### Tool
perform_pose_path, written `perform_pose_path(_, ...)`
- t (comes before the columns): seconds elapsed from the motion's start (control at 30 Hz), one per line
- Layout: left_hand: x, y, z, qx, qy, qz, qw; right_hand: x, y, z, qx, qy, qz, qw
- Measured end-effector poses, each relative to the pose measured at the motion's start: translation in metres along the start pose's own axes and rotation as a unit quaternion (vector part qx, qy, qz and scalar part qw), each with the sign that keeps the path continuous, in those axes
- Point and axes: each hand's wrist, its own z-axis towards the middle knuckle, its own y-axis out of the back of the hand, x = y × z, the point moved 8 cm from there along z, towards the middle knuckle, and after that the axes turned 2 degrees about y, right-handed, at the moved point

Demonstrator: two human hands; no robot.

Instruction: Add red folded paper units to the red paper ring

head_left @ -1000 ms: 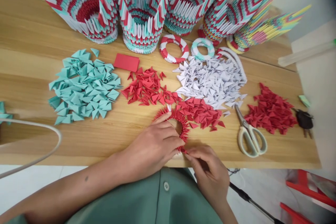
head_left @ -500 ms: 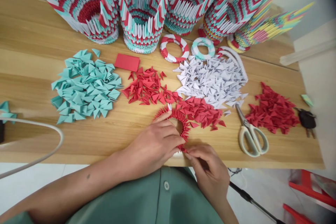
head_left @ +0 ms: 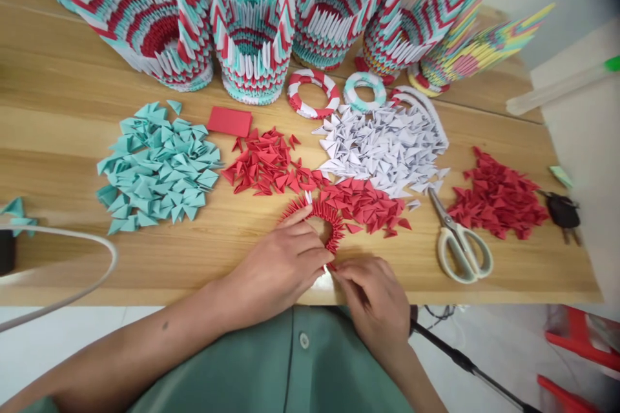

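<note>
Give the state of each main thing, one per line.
Red ring: held, partly hidden
Left hand: holding the red ring
Right hand: pinching at the red ring's near edge
Scissors: blades closed
Red-white ring: lying flat
Teal-white ring: lying flat
Teal pieces: folded, heaped
White pieces: folded, heaped
Red pieces: folded, heaped
Red card: lying flat
Paper models: standing

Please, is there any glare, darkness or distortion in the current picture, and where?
Head view: a bright, glare-like patch on the table, between the left hand and right hand; same view, the top-right corner falls to black; same view, the tall paper models fan outward, perhaps wide-lens stretching.
</note>
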Motion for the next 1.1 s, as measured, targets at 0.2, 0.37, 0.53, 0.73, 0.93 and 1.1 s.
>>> perform_pose_path(0.2,0.001,0.0,-0.001,0.001,0.005,0.02,1.0,-0.006,0.0,0.001,0.023,-0.033,0.006,0.999)
perform_pose_path(0.37,-0.001,0.009,-0.002,-0.033,0.008,0.022,0.999,-0.013,0.005,-0.004,0.02,-0.041,-0.007,0.999)
perform_pose_path(0.53,-0.004,0.009,-0.004,-0.045,-0.006,0.03,0.999,-0.011,0.002,0.001,0.023,-0.025,-0.014,0.999)
perform_pose_path(0.73,-0.008,0.009,-0.004,-0.051,-0.031,0.041,0.997,-0.008,0.001,0.007,0.008,-0.015,-0.017,1.0)
perform_pose_path(0.93,-0.008,0.007,-0.003,-0.04,-0.032,0.049,0.998,-0.009,-0.001,0.006,-0.006,-0.015,-0.017,1.0)
perform_pose_path(1.1,-0.01,0.007,-0.003,-0.045,-0.044,0.047,0.997,-0.01,-0.004,0.006,-0.003,-0.015,-0.026,1.0)
